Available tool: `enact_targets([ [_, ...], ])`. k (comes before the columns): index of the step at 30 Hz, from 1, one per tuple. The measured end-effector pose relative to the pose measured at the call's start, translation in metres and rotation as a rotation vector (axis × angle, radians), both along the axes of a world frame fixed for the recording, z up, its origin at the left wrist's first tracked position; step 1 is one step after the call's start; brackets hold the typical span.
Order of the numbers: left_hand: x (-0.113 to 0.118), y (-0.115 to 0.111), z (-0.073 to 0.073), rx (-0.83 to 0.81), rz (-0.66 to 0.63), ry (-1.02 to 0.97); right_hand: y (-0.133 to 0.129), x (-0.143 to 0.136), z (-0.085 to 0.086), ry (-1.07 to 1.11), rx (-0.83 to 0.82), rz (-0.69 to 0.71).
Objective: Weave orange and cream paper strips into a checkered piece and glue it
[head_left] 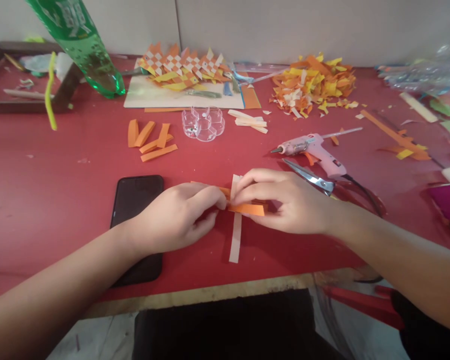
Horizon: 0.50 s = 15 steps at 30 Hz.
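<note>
Near the table's front middle, my left hand (182, 212) pinches the left end of an orange paper strip (252, 209). My right hand (281, 200) holds the crossing of that strip and a cream paper strip (235, 242) between thumb and fingers. The cream strip runs roughly front to back, its lower end on the red table. Another orange strip (225, 191) lies just behind, partly hidden by my fingers. A black phone (140, 200) lies under my left wrist. Open-bladed scissors (311, 177) and a pink glue gun (317, 150) lie beyond my right hand.
Loose orange strips (159, 142), a clear compartment dish (203, 125) and cream strips (249, 121) lie farther back. Behind them are woven paper pieces (183, 67) on a board, a paper scrap heap (315, 82), a green bottle (84, 50) and a dark-framed tray (26, 106).
</note>
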<state>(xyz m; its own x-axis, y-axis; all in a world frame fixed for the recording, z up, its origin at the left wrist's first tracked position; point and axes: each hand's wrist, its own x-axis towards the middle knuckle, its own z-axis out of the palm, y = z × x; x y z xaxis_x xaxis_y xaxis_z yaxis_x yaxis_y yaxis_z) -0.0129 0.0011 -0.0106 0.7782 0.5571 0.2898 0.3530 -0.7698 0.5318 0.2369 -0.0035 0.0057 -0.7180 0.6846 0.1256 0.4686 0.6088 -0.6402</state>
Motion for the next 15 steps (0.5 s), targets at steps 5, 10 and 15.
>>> enact_targets([
  [5, 0.0017, 0.0011, 0.0008, 0.046, -0.022, 0.009, 0.0003, 0.0079, -0.0063, 0.051, 0.052, 0.058],
  [10, 0.0019, 0.0017, 0.0007, 0.091, -0.060, -0.028, -0.0021, 0.0095, -0.0079, 0.041, 0.076, 0.065],
  [15, 0.0023, 0.0014, -0.0009, 0.058, -0.085, 0.004, -0.0055, 0.0074, -0.0064, 0.056, 0.136, 0.087],
])
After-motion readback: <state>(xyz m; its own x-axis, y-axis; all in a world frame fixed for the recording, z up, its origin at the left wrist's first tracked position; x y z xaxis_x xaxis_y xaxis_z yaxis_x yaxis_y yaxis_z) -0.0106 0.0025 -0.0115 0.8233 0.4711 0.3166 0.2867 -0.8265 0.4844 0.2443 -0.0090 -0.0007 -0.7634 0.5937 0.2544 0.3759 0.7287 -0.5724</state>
